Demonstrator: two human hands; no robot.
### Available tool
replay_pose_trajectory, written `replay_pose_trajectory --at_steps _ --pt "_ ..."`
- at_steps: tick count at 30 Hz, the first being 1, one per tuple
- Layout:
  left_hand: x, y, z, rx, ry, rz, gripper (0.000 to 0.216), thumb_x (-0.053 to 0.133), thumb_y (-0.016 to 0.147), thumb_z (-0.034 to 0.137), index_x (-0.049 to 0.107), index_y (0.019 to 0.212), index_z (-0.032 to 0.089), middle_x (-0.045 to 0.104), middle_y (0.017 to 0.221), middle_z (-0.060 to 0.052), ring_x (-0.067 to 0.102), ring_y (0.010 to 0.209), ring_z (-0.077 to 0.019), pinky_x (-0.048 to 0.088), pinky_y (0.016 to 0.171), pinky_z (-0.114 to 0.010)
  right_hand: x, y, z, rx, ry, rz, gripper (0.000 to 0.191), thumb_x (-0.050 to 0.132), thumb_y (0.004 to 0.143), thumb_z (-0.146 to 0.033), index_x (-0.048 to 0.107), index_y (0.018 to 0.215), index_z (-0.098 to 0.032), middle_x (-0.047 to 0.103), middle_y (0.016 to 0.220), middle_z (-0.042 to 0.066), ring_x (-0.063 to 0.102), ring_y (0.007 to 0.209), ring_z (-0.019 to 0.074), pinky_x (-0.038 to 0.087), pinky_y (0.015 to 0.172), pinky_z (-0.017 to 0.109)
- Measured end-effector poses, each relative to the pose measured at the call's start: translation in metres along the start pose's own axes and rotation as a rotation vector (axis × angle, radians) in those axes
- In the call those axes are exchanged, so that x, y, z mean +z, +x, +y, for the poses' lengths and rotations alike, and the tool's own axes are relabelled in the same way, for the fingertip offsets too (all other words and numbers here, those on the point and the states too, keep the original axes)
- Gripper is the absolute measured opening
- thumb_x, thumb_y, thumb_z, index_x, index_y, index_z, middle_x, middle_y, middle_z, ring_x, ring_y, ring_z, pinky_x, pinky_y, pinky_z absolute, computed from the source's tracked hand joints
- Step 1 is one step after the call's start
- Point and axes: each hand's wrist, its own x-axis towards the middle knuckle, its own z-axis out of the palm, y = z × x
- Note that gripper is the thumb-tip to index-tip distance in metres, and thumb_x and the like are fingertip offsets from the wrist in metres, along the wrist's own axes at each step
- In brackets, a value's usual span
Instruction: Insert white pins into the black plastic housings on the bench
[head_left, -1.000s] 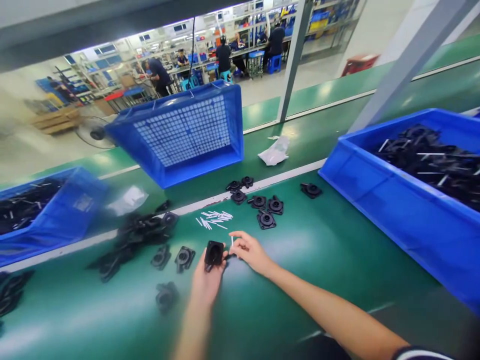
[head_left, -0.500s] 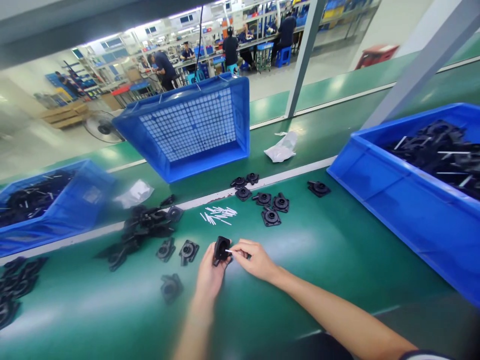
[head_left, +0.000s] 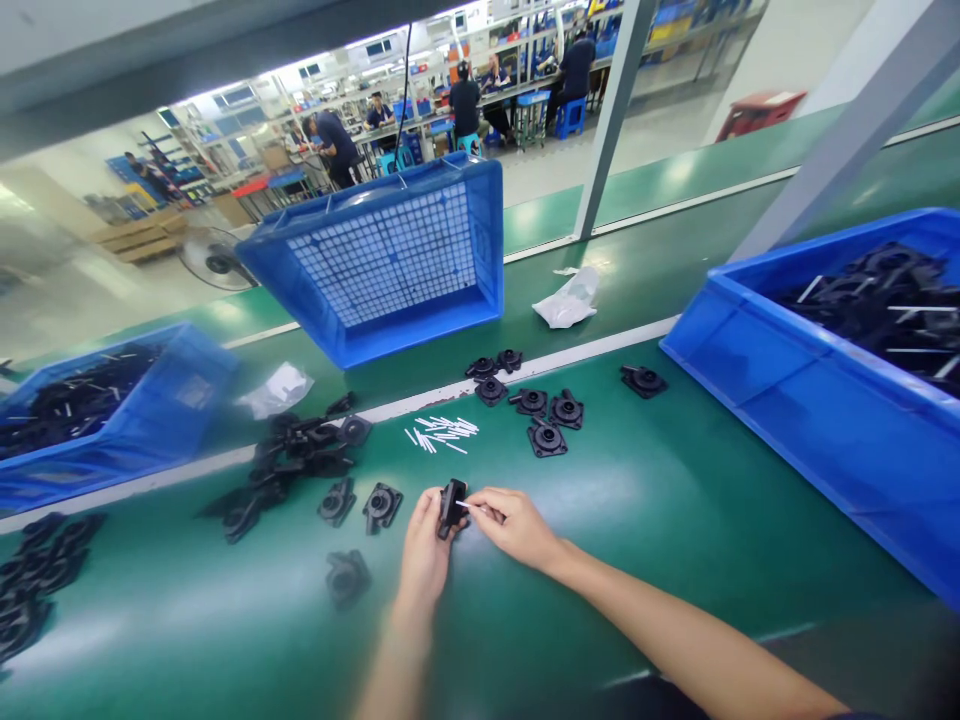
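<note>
Black plastic housing pinched in left hand, near-centre of green belt, now turned edge-on vs half sec ago. Right hand fingers closed on white pin, tip now touching housing. Spare pins just beyond; blue bin far right.

A green bench runs across the view, a white stripe along it. Grey posts rise behind. Beyond lies a pale floor, bright overhead lighting, shelving, a floor fan (left) and seated workers at tables.
</note>
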Motion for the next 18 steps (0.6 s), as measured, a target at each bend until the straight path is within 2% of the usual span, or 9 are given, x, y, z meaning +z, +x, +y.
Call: replay_pose_trajectory --at_steps 5,7,11,14,16,18 --pt "-0.0015 -0.0019 0.0012 0.136 0.184 0.016 0.027 0.061 0.083 0.044 0.059 0.089 0.018 0.058 0.083 -0.002 0.053 0.075 -0.0135 0.043 0.065 -0.02 -0.001 -0.001 0.0 -0.019 -0.013 -0.014 0.02 0.048 0.09 -0.025 0.067 0.089 -0.019 0.061 0.068 0.001 0.048 0.056 0.012 0.034 0.056 0.024" --pt "-0.0023 -0.0023 0.0022 0.17 0.271 0.012 0.027 0.06 0.084 0.044 0.06 0.092 0.019 0.06 0.089 -0.003 0.054 0.077 -0.0141 0.042 0.065 -0.02 -0.0013 -0.001 0.0005 -0.035 -0.025 -0.013 0.02 0.048 0.09 -0.026 0.067 0.088 -0.018 0.06 0.066 0.001 0.048 0.056 0.0124 0.034 0.057 0.025" --pt "-0.0019 -0.0019 0.0028 0.18 0.377 -0.016 0.028 0.058 0.086 0.045 0.059 0.098 0.019 0.062 0.105 -0.007 0.056 0.088 -0.0169 0.044 0.074 -0.023 -0.0014 -0.0006 0.0017 -0.045 -0.055 -0.022 0.023 0.046 0.091 -0.025 0.065 0.082 -0.018 0.058 0.065 0.001 0.05 0.058 0.0136 0.034 0.058 0.025" --pt "-0.0008 -0.0014 0.0021 0.165 0.406 -0.029 0.03 0.056 0.086 0.046 0.057 0.097 0.019 0.063 0.103 -0.008 0.056 0.08 -0.0156 0.044 0.07 -0.023 -0.0004 -0.0015 0.0026 -0.03 -0.055 -0.015 0.022 0.046 0.091 -0.026 0.064 0.082 -0.018 0.06 0.067 0.002 0.052 0.061 0.0139 0.035 0.06 0.025" --pt "-0.0003 -0.0016 0.0023 0.167 0.411 -0.035 0.03 0.055 0.087 0.046 0.056 0.097 0.018 0.063 0.107 -0.008 0.058 0.086 -0.017 0.045 0.073 -0.023 0.0008 -0.0027 0.003 -0.017 -0.055 -0.017 0.021 0.046 0.091 -0.027 0.063 0.083 -0.018 0.06 0.067 0.001 0.053 0.061 0.0138 0.035 0.059 0.025" --pt "0.0002 -0.0024 0.0034 0.185 0.404 -0.052 0.027 0.054 0.088 0.044 0.055 0.096 0.018 0.062 0.112 -0.009 0.058 0.099 -0.0196 0.044 0.083 -0.026 0.0018 -0.0039 0.0029 -0.004 -0.057 -0.035 0.021 0.045 0.092 -0.028 0.062 0.083 -0.018 0.058 0.064 0.0 0.052 0.058 0.0134 0.035 0.057 0.025"
